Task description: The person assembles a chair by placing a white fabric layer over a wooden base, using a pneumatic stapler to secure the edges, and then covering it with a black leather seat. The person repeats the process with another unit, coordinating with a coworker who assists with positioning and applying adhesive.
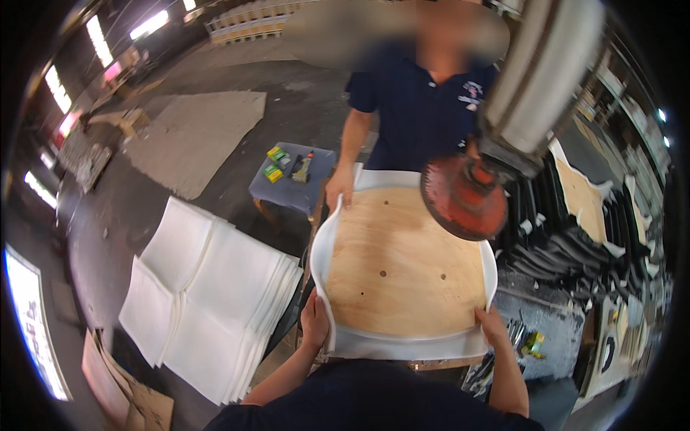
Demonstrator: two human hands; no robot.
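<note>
Board [410,241] edged by curled white padding [410,346], center of head view. Left hand [315,323], partly closed, grips padding at lower left; right hand [492,327], also partly closed, holds lower-right corner; board between them. Co-worker's hand [340,189] at upper-left edge.

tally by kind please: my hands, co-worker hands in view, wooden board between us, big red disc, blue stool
My hands, left and right: 2
Co-worker's hand: 1
Wooden board: 1
Red disc: 1
Blue stool: 1
Total: 6
</note>
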